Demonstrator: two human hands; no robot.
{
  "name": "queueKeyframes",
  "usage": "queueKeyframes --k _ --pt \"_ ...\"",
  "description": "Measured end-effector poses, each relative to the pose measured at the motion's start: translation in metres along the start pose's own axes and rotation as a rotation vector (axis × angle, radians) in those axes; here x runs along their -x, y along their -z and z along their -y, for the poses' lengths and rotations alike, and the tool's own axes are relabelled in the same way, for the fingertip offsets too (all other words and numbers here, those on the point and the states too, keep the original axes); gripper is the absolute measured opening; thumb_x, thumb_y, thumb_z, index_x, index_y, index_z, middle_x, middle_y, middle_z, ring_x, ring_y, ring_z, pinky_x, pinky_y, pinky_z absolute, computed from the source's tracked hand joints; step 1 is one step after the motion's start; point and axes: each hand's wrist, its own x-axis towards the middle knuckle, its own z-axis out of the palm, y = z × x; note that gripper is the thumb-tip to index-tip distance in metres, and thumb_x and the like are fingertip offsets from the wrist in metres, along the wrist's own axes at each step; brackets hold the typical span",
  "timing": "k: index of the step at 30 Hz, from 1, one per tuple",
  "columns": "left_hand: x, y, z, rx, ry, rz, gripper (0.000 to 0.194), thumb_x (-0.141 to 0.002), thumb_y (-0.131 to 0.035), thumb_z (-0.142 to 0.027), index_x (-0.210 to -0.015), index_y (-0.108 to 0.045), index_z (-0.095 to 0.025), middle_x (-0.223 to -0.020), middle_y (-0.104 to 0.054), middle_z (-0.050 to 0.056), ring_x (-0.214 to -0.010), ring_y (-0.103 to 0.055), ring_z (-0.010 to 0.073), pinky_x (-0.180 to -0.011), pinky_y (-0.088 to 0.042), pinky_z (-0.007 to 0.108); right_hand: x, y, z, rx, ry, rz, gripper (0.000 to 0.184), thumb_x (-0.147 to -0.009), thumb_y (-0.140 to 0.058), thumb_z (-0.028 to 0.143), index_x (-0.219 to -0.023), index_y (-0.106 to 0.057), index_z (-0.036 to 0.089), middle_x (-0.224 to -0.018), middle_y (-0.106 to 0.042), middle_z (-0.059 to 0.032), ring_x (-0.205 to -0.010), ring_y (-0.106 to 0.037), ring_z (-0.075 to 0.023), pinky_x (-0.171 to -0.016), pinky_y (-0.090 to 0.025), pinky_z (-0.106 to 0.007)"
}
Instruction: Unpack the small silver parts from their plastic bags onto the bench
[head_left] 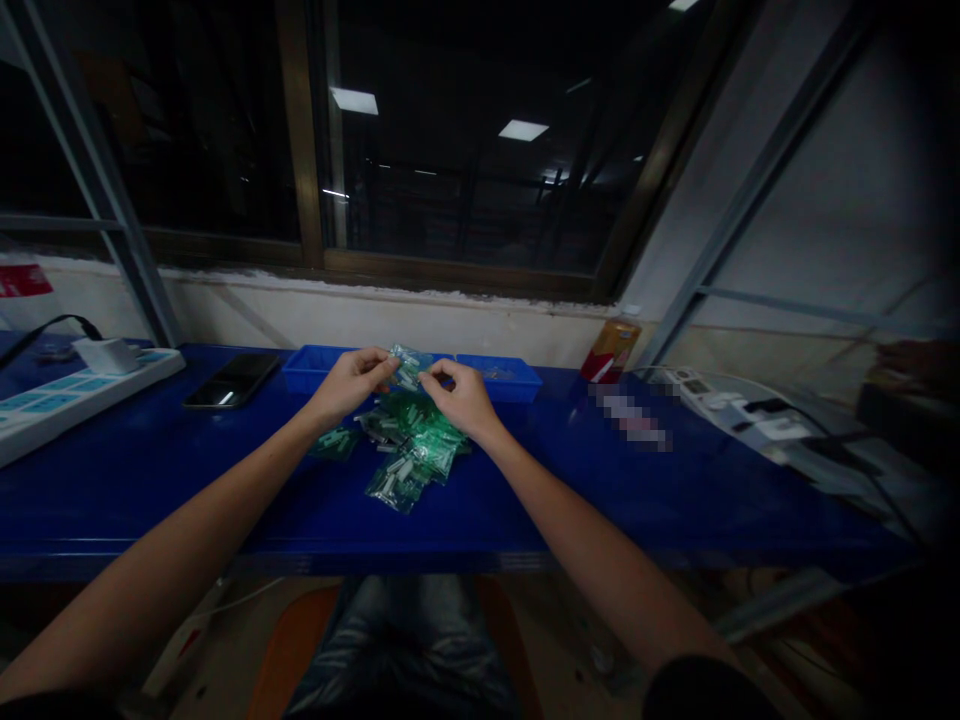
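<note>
Between my hands is a small clear plastic bag (pixel 409 366) with pale pieces inside, raised above the table. My left hand (pixel 354 382) pinches its left edge between thumb and fingers. On the other side, my right hand (pixel 460 394) is closed on the bag's right edge with thumb and forefinger. Below them lies a pile of similar small bags (pixel 420 445), some tinted green, with small white pieces in them. One greenish bag (pixel 335 443) lies to the left of the pile, under my left wrist.
Behind my hands stand blue trays (pixel 517 384) on the blue table (pixel 570 500). A phone (pixel 232 381) and a white power strip (pixel 90 390) lie at left. An orange-red carton (pixel 611 351) stands at back right, near another power strip (pixel 772 428) with cables.
</note>
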Motion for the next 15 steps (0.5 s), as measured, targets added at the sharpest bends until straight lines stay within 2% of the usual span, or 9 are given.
queueKeyframes --k 4,7,11,15 --pt "-0.0015 0.0002 0.0026 -0.027 -0.041 0.019 0.024 -0.076 -0.057 -0.039 -0.075 -0.056 -0.015 -0.062 -0.052 -0.002 -0.055 -0.051 0.0092 -0.053 -0.042 0.021 -0.0016 -0.0016 -0.0011 -0.083 -0.048 -0.032 0.016 -0.072 -0.055 0.031 -0.074 -0.059 0.016 -0.064 -0.058 0.0004 -0.061 -0.053 -0.0112 -0.061 -0.041 -0.024" --pt "-0.0027 0.0009 0.0054 -0.049 -0.073 0.039 0.022 -0.077 -0.056 -0.037 -0.075 -0.055 -0.015 -0.063 -0.052 -0.002 -0.055 -0.051 0.0090 -0.053 -0.041 0.021 -0.0037 -0.0012 -0.0030 -0.190 -0.101 -0.026 0.018 -0.072 -0.054 0.032 -0.068 -0.059 0.016 -0.064 -0.057 0.0003 -0.061 -0.052 -0.0116 -0.060 -0.041 -0.024" --pt "-0.0025 0.0003 0.0057 -0.083 -0.098 0.073 0.018 -0.079 -0.054 -0.033 -0.076 -0.053 -0.015 -0.062 -0.051 -0.002 -0.054 -0.051 0.0091 -0.053 -0.040 0.021 -0.0045 -0.0009 -0.0032 -0.369 -0.242 -0.001 0.019 -0.072 -0.053 0.033 -0.063 -0.056 0.017 -0.059 -0.055 0.0013 -0.058 -0.052 -0.0114 -0.054 -0.040 -0.023" --pt "-0.0018 -0.0001 0.0046 -0.098 -0.103 0.080 0.017 -0.079 -0.053 -0.032 -0.075 -0.053 -0.015 -0.062 -0.050 -0.003 -0.054 -0.051 0.0092 -0.054 -0.040 0.021 -0.0038 -0.0009 -0.0005 -0.423 -0.278 -0.028 0.015 -0.071 -0.054 0.032 -0.069 -0.056 0.017 -0.060 -0.055 0.0017 -0.057 -0.052 -0.0105 -0.052 -0.040 -0.021"
